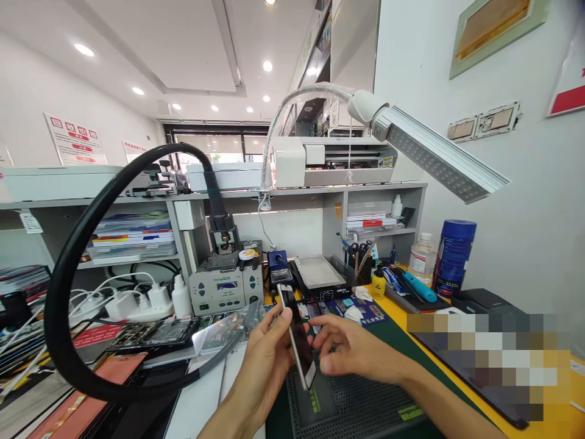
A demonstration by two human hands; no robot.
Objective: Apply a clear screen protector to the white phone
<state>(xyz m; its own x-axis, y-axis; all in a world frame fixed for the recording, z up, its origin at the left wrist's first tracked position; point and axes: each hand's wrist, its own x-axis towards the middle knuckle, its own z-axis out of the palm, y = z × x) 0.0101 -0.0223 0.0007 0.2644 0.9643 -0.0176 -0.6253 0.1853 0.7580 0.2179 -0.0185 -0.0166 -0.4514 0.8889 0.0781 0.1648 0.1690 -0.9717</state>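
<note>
My left hand is closed around a smartphone with a dark screen and white borders. The phone is held tilted above a dark perforated work mat, its thin side edge towards my left thumb. Just right of the screen hovers my right hand, its fingers loosely bent and apart, with nothing visible in them. Whether a fingertip touches the phone's far edge is hard to tell.
A thick black hose loops at left from a grey hot-air station. Disassembled phone parts and a clear plastic bag lie left of my hands. A flat heating plate stands behind; an LED lamp hangs at upper right.
</note>
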